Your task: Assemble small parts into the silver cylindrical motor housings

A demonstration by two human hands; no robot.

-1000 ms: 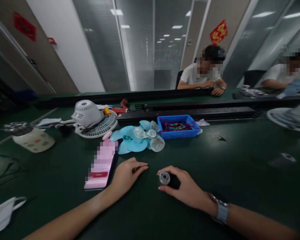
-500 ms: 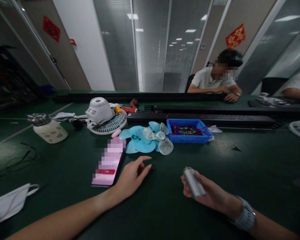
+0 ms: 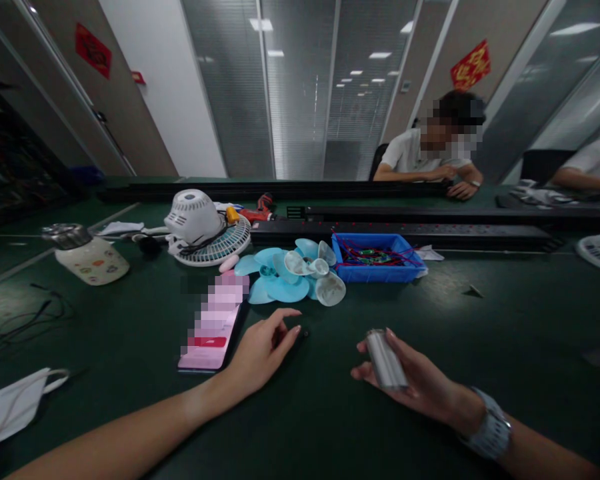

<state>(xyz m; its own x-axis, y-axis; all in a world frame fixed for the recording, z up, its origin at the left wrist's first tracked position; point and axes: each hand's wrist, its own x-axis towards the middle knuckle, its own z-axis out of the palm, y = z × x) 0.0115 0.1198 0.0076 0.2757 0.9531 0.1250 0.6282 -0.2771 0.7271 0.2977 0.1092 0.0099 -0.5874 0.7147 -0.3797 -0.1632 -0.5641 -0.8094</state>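
Note:
My left hand (image 3: 265, 350) rests on the table beside the phone (image 3: 213, 327), index finger and thumb stretched forward and apart, holding nothing. Close to its fingertips lies a small dark round piece (image 3: 306, 334), too small to name. My right hand (image 3: 420, 380) holds a silver cylindrical piece (image 3: 387, 360), somewhat like a battery pack, tilted above the table. The thumb lies along its far right side, and some fingers show past its left side. Beyond my left hand lie light blue fan blades (image 3: 285, 287) with smaller pale grey fan blades (image 3: 330, 287) on and beside them.
A blue bin (image 3: 380, 268) holds wires and green circuit boards. Further left are a white fan (image 3: 195, 223), a red power tool (image 3: 260, 212) and a cream jar (image 3: 93, 260). A face mask (image 3: 15, 407) lies near left. A co-worker (image 3: 430, 150) sits across the table.
The fingers of my right hand have loosened and spread on the left side of the silver piece, which has turned slightly. My left hand is nearly still. The view has shifted a little.

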